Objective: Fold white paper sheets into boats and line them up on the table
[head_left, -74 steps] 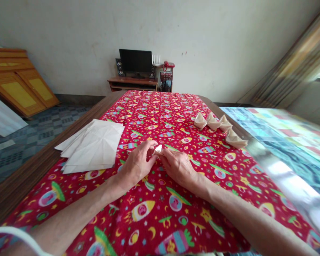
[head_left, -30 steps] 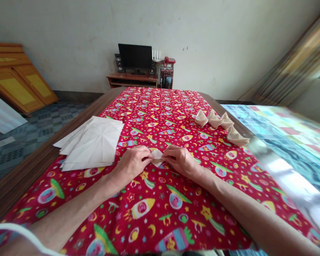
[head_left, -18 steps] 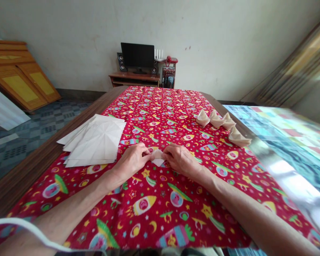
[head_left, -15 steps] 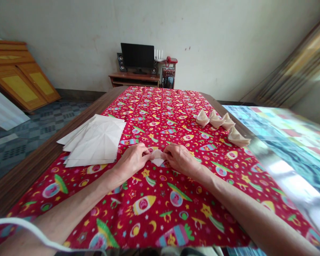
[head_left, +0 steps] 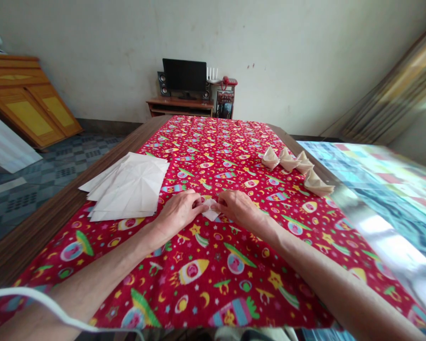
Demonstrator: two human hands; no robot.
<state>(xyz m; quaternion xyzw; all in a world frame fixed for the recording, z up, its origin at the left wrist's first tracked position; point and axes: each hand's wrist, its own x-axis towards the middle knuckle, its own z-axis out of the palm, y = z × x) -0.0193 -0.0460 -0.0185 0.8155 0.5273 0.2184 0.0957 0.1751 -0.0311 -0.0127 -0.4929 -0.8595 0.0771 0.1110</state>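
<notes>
A small folded white paper piece [head_left: 210,210] lies on the red patterned tablecloth [head_left: 216,265] in the middle of the table. My left hand [head_left: 179,214] pinches its left side and my right hand [head_left: 236,208] pinches its right side. Both hands rest low on the cloth with fingers curled, and they hide most of the paper. A stack of creased white paper sheets [head_left: 128,187] lies to the left of my left hand.
Several finished folded paper shapes [head_left: 298,168] sit in a row at the right of the cloth. The wooden table edge [head_left: 39,227] runs along the left. A glossy patterned surface [head_left: 379,189] lies to the right. A desk with a monitor [head_left: 184,78] stands by the far wall.
The folded paper was held raised above the cloth 2.5 s ago. Both hands have brought it down onto the cloth and now press it there, fingers shifting slightly.
</notes>
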